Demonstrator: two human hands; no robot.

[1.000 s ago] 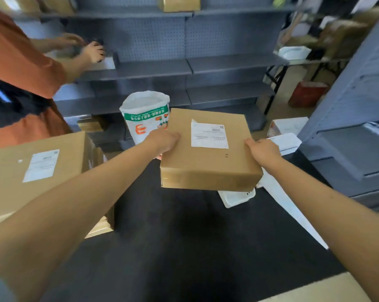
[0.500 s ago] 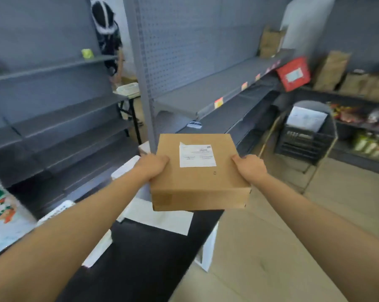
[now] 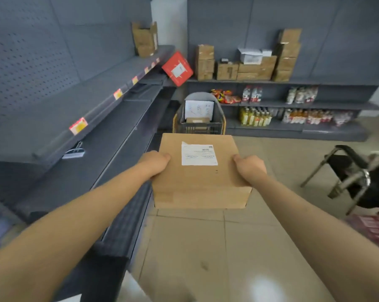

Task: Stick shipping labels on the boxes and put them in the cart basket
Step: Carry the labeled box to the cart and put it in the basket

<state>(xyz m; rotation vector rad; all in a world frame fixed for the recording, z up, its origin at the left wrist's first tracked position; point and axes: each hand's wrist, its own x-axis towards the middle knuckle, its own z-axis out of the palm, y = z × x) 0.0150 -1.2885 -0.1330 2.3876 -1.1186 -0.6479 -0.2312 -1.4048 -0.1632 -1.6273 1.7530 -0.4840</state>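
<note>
The person has turned away from the black table, which is gone from sight along with the white bag and the worker in orange. The cardboard box (image 3: 200, 171), carried by the left hand (image 3: 154, 163) and right hand (image 3: 250, 170), now hangs over bare floor tiles. The cart basket (image 3: 199, 120) has come from the right side to straight ahead, just beyond the box's far edge.
</note>
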